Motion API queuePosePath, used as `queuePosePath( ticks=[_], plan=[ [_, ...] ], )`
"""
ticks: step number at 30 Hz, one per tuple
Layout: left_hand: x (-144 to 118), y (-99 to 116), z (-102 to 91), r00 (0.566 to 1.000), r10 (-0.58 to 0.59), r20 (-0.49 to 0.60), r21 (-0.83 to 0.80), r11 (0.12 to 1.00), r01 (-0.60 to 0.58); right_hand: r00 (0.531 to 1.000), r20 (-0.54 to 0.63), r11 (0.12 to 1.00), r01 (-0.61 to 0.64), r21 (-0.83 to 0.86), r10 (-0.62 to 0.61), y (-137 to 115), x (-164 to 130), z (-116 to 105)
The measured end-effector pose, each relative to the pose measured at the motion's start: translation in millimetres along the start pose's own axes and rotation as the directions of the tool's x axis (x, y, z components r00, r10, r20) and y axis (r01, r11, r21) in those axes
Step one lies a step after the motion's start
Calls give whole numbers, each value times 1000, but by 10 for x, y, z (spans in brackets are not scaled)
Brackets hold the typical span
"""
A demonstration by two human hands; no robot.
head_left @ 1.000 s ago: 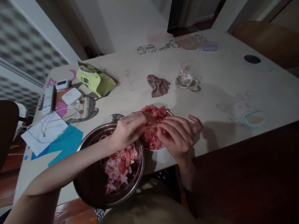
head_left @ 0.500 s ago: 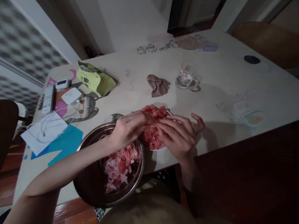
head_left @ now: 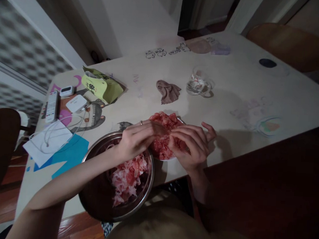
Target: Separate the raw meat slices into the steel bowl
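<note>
My left hand (head_left: 137,138), with a ring on one finger, reaches across the steel bowl and pinches at a small piece of red pulp that looks like pomelo flesh. My right hand (head_left: 192,143) meets it from the right, thumb and fingers closed on the same piece, little finger raised. The fingers hide most of it. Beneath both hands is a white plate (head_left: 173,158) heaped with red pomelo pulp (head_left: 161,148). To its left, the steel bowl (head_left: 151,177) holds pale pink, shredded-looking membranes and pulp (head_left: 129,179).
Beyond the plate are a crumpled brown cloth (head_left: 168,92) and a glass cup (head_left: 198,86). A yellow-green bag (head_left: 103,86), a remote (head_left: 52,106), a white device (head_left: 77,103) with a cable, and paper (head_left: 47,142) lie left. Chairs stand at both table ends.
My fingertips have shifted slightly over the plate, and the right fingers are a little more curled. The bowl, plate and other things stay put.
</note>
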State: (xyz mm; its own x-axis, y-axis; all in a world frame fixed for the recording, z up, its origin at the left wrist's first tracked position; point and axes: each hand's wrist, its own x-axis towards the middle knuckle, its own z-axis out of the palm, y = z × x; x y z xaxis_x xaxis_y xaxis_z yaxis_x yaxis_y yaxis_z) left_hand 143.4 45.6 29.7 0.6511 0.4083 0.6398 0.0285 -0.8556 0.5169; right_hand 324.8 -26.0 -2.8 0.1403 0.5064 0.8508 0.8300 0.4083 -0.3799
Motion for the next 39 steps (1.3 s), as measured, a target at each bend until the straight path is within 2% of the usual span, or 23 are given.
queuePosePath(
  ticks=[9, 16, 21, 25, 33, 39],
  plan=[
    [-14, -2, -16, 1000, -21, 0, -23, 1000, 21, 996, -35, 997, -80, 16, 81, 22, -19, 20],
    [-32, 20, -8, 993, -110, -30, 18, 994, 110, 988, -24, 984, -152, 87, 155, 25, -2, -16],
    [-16, 21, 8, 969, -239, 61, 38, 971, 237, 981, 1, 974, -193, 122, 194, 4, 11, -9],
    [-1, -2, 40, 961, -262, 84, 59, 964, 258, 982, 6, 971, -189, 145, 190, 31, -6, 10],
    [84, 51, 65, 932, -353, 76, -99, 928, 360, 984, 30, 971, -177, 164, 174, 55, 9, 63],
    [90, 0, 112, 879, -468, 90, -214, 853, 476, 987, 9, 972, -159, 173, 160, 63, -3, 82]
  ],
)
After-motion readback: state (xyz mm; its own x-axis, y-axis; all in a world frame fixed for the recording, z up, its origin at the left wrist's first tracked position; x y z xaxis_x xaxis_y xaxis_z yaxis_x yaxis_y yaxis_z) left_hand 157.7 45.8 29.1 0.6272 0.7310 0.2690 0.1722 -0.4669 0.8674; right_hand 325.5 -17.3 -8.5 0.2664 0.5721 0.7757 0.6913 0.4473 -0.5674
